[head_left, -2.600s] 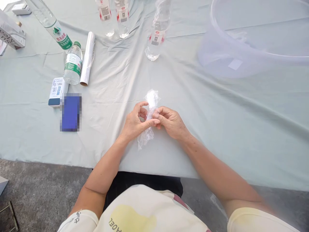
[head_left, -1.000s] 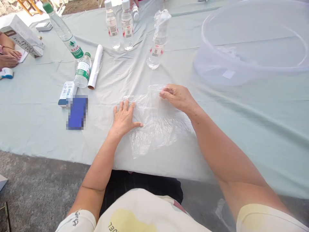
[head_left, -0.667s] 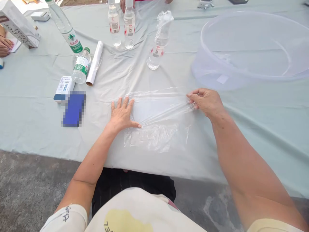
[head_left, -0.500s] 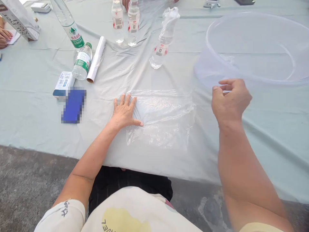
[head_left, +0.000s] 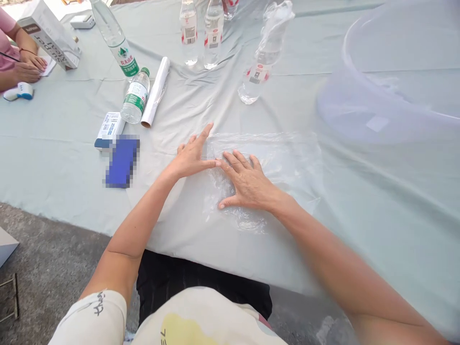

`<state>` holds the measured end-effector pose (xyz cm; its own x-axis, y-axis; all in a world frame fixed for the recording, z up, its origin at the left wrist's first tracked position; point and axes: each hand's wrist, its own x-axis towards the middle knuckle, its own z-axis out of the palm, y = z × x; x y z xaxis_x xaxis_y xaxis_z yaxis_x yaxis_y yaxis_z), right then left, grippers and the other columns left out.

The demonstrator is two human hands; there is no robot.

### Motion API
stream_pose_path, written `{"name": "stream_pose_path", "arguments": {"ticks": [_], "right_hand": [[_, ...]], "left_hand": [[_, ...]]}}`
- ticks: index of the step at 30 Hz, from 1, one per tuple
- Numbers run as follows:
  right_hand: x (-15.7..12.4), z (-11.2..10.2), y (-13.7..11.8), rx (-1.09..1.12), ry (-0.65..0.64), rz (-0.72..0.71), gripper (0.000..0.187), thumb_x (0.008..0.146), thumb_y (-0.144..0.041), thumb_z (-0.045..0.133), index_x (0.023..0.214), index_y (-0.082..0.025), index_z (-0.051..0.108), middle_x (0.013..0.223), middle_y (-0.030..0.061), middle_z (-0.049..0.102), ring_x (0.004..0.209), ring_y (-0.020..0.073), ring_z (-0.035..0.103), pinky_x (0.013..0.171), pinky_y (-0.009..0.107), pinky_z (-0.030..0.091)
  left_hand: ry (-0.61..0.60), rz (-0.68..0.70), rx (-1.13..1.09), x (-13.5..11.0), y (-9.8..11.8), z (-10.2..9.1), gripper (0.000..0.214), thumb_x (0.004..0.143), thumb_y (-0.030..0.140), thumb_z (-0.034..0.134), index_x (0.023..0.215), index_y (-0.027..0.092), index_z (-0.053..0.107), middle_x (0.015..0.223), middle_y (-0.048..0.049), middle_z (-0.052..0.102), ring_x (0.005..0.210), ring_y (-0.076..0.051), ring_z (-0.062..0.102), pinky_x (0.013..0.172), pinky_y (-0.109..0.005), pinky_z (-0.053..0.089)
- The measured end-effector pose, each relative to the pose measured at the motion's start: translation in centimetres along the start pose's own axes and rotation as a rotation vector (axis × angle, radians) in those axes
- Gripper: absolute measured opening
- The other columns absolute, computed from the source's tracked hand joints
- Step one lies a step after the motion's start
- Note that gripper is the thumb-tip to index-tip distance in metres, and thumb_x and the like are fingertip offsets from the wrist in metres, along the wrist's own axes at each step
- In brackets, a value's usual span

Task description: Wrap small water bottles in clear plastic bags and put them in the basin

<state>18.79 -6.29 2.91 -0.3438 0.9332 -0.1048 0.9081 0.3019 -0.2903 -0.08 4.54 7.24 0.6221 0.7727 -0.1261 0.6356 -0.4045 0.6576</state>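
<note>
A wrinkled sheet of clear plastic film (head_left: 287, 163) lies flat on the pale tablecloth in front of me. On its left part rests my right hand (head_left: 247, 184), palm down with the fingers spread. My left hand (head_left: 194, 155) is at the film's left edge, fingers apart and thumb stretched toward the right hand; their tips nearly meet. Neither hand grips anything. A roll of film (head_left: 155, 93) lies beyond my left hand. Farther off stands a bottle with clear film over its top (head_left: 260, 62).
A large translucent tub (head_left: 345, 110) stands at the right. Two bottles with green-and-white labels (head_left: 135, 96), a small white-and-blue box (head_left: 109, 129) and a blurred blue object (head_left: 122, 162) are at the left. More bottles (head_left: 189, 33) stand at the back. A co-worker's hands (head_left: 32, 67) are at the far left.
My right hand has come from near the tub, where its fingers were curled, leftward onto the film and spread out. My left hand has turned and lifted slightly. The view has shifted a little.
</note>
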Motion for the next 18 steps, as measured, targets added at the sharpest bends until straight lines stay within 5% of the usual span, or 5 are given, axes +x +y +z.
{"name": "stream_pose_path", "arguments": {"ticks": [5, 10, 14, 18], "right_hand": [[-0.3, 0.0, -0.2, -0.048, 0.011, -0.014, 0.111, 0.065, -0.076, 0.074, 0.157, -0.027, 0.035, 0.165, 0.0204, 0.017, 0.152, 0.0469, 0.011, 0.113, 0.073, 0.012], [-0.2, 0.9, 0.1, -0.066, 0.070, -0.026, 0.114, 0.057, -0.073, 0.081, 0.154, -0.027, 0.042, 0.163, 0.0225, 0.021, 0.151, 0.0483, 0.014, 0.113, 0.074, 0.015], [-0.3, 1.7, 0.6, -0.007, 0.154, -0.058, 0.118, 0.055, -0.084, 0.073, 0.154, -0.029, 0.042, 0.163, 0.0228, 0.022, 0.150, 0.0488, 0.016, 0.111, 0.076, 0.015], [-0.6, 2.0, 0.8, 0.038, 0.196, -0.061, 0.118, 0.057, -0.089, 0.067, 0.155, -0.029, 0.039, 0.164, 0.0213, 0.020, 0.151, 0.0465, 0.012, 0.114, 0.074, 0.011]], "left_hand": [[0.315, -0.095, -0.027, 4.5, -0.2, -3.2, 0.063, 0.090, 0.029, 0.062, 0.148, 0.024, 0.039, 0.143, -0.0125, 0.057, 0.137, -0.030, 0.049, 0.115, -0.048, 0.033], [0.434, -0.172, -0.051, 13.0, -0.4, -3.8, 0.045, 0.089, 0.026, 0.059, 0.134, 0.020, 0.053, 0.127, -0.0101, 0.065, 0.122, -0.023, 0.060, 0.104, -0.037, 0.044], [0.535, -0.290, -0.133, 21.2, 0.0, -4.3, 0.053, 0.089, 0.029, 0.063, 0.139, 0.021, 0.046, 0.132, -0.0101, 0.062, 0.126, -0.024, 0.057, 0.103, -0.035, 0.044], [0.670, -0.352, -0.184, 29.1, 0.7, -5.5, 0.077, 0.086, 0.030, 0.070, 0.147, 0.008, 0.030, 0.139, -0.0190, 0.055, 0.135, -0.028, 0.050, 0.108, -0.035, 0.040]]}}
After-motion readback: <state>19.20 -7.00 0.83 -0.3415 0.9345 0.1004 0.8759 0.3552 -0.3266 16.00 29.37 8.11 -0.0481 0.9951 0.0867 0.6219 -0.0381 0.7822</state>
